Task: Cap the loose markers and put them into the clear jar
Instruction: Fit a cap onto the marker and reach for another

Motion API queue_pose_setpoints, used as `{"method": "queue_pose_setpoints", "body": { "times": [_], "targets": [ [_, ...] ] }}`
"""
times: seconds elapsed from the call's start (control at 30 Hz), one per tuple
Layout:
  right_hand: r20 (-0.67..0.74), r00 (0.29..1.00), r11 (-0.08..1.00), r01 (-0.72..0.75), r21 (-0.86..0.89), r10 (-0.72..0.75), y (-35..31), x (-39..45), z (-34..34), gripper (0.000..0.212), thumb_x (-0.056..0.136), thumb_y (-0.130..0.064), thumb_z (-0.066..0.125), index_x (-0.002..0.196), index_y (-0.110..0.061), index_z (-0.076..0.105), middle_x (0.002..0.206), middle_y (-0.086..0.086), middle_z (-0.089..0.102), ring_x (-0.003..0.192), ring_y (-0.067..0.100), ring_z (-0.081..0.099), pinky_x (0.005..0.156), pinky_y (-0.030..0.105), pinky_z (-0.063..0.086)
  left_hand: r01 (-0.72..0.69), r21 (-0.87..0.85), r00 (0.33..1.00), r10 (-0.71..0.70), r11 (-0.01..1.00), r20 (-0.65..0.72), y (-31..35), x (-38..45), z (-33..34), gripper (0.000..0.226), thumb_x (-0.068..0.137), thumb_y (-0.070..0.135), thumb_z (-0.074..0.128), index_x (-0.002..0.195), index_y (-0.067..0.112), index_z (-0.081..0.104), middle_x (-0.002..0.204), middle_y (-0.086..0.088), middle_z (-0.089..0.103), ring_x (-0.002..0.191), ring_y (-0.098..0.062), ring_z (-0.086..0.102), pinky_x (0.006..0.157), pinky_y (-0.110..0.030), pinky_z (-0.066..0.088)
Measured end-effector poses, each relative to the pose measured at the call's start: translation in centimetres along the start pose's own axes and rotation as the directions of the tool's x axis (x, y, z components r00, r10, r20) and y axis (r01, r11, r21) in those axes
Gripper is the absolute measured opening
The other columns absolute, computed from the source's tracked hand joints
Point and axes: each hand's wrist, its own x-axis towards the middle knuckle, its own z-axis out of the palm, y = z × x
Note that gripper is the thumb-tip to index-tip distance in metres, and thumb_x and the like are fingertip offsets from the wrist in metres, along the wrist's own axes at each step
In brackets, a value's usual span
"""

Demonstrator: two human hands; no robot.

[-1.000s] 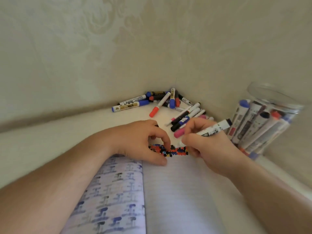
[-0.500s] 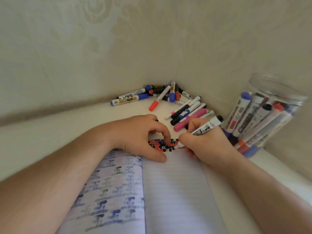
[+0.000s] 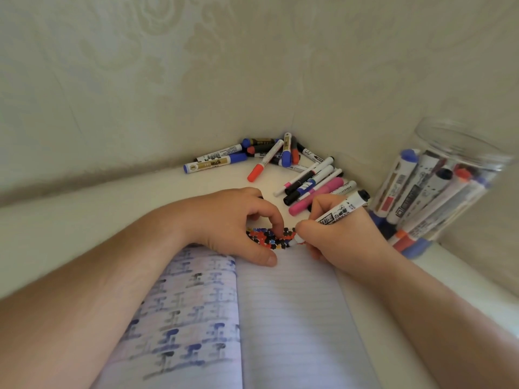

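So you've got cream wallpaper with a faint floral pattern [image 3: 196,66] meeting in a corner up top, and a pale off-white surface [image 3: 84,214] running under everything; on it lies an open lined notebook [image 3: 286,318], the left page covered in rows of blue and black marker marks, the right page mostly bare lines; along its top edge there's a band of little red, black and blue dots [image 3: 269,239].

Over on the right stands the clear round jar [image 3: 460,153], looking tilted in this wide view, already packed with capped markers [image 3: 421,197], mostly white barrels with blue, black and orange-red caps; it sits near the wall and just beside your right hand.

Back in the corner is the loose pile of markers [image 3: 283,164]; a white one with a blue cap [image 3: 216,163] lies furthest left, a thin one with a red cap [image 3: 264,162] points toward you, and a pink marker [image 3: 316,196] lies nearest your right hand.

Your left hand [image 3: 230,223] rests on the notebook's top edge, fingers curled with the index tip down on the dotted band and the thumb flat on the page; it isn't holding anything; your right hand [image 3: 339,237] pinches a white marker with black print [image 3: 341,210] like a pen, its tip down at the dotted band, its black end pointing at the jar.
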Motion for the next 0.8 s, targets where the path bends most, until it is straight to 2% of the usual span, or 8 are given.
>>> {"method": "queue_pose_setpoints", "body": {
  "times": [0.13, 0.3, 0.43, 0.67, 0.73, 0.8],
  "targets": [
    [-0.004, 1.000, 1.000, -0.002, -0.006, 0.002, -0.16, -0.03, 0.07, 0.026, 0.082, -0.006, 0.071, 0.067, -0.013, 0.051, 0.055, 0.010, 0.061, 0.045, 0.015, 0.053, 0.044, 0.025, 0.045, -0.001, -0.001, 1.000, 0.001, 1.000, 0.009, -0.01, 0.00, 0.00, 0.040, 0.072, 0.069, 0.080, 0.106, 0.062, 0.060, 0.105, 0.018, 0.049, 0.093, 0.001, 0.049, 0.077, -0.026, 0.040],
    [-0.014, 1.000, 0.998, -0.010, 0.059, 0.011, -0.09, 0.04, 0.06, 0.027, 0.085, -0.003, 0.068, 0.067, -0.011, 0.050, 0.054, 0.011, 0.058, 0.045, 0.014, 0.052, 0.042, 0.020, 0.042, -0.004, 0.009, 1.000, 0.004, 1.000, 0.015, -0.03, -0.01, -0.01, 0.041, 0.073, 0.070, 0.079, 0.108, 0.062, 0.060, 0.105, 0.020, 0.049, 0.094, 0.002, 0.050, 0.077, -0.025, 0.040],
    [-0.008, 1.000, 1.000, 0.008, 0.010, -0.008, 0.01, 0.03, 0.13, 0.025, 0.083, -0.006, 0.071, 0.068, -0.012, 0.052, 0.060, 0.020, 0.065, 0.045, 0.014, 0.054, 0.044, 0.023, 0.044, -0.011, 0.014, 1.000, 0.011, 1.000, 0.004, -0.03, 0.06, -0.04, 0.043, 0.072, 0.070, 0.079, 0.110, 0.061, 0.060, 0.106, 0.019, 0.049, 0.095, 0.002, 0.050, 0.079, -0.026, 0.042],
    [-0.014, 1.000, 0.999, 0.004, 0.053, -0.003, 0.36, 0.26, 0.02, 0.026, 0.085, -0.005, 0.069, 0.068, -0.012, 0.050, 0.056, 0.009, 0.060, 0.045, 0.014, 0.053, 0.043, 0.021, 0.042, 0.002, 0.006, 1.000, -0.002, 1.000, 0.021, 0.20, -0.19, -0.10, 0.043, 0.073, 0.069, 0.080, 0.110, 0.061, 0.059, 0.107, 0.020, 0.049, 0.095, 0.002, 0.050, 0.078, -0.025, 0.041],
    [-0.002, 1.000, 0.998, 0.016, 0.056, -0.015, 0.37, 0.25, 0.05, 0.029, 0.085, -0.002, 0.069, 0.067, -0.012, 0.048, 0.054, 0.007, 0.058, 0.044, 0.014, 0.051, 0.042, 0.021, 0.041, 0.009, -0.001, 1.000, -0.009, 1.000, 0.027, 0.31, -0.24, -0.11, 0.048, 0.075, 0.065, 0.080, 0.116, 0.062, 0.055, 0.107, 0.020, 0.049, 0.095, 0.002, 0.050, 0.080, -0.026, 0.043],
    [0.031, 0.999, 0.997, 0.017, 0.073, -0.019, 0.30, 0.30, -0.06, 0.033, 0.085, -0.001, 0.069, 0.064, -0.013, 0.048, 0.052, 0.004, 0.057, 0.044, 0.014, 0.050, 0.043, 0.020, 0.041, 0.025, -0.072, 1.000, -0.025, 0.997, -0.003, 0.29, -0.20, -0.06, 0.055, 0.083, 0.050, 0.080, 0.124, 0.062, 0.046, 0.107, 0.015, 0.054, 0.089, -0.002, 0.053, 0.082, -0.031, 0.049]
  ]
}}
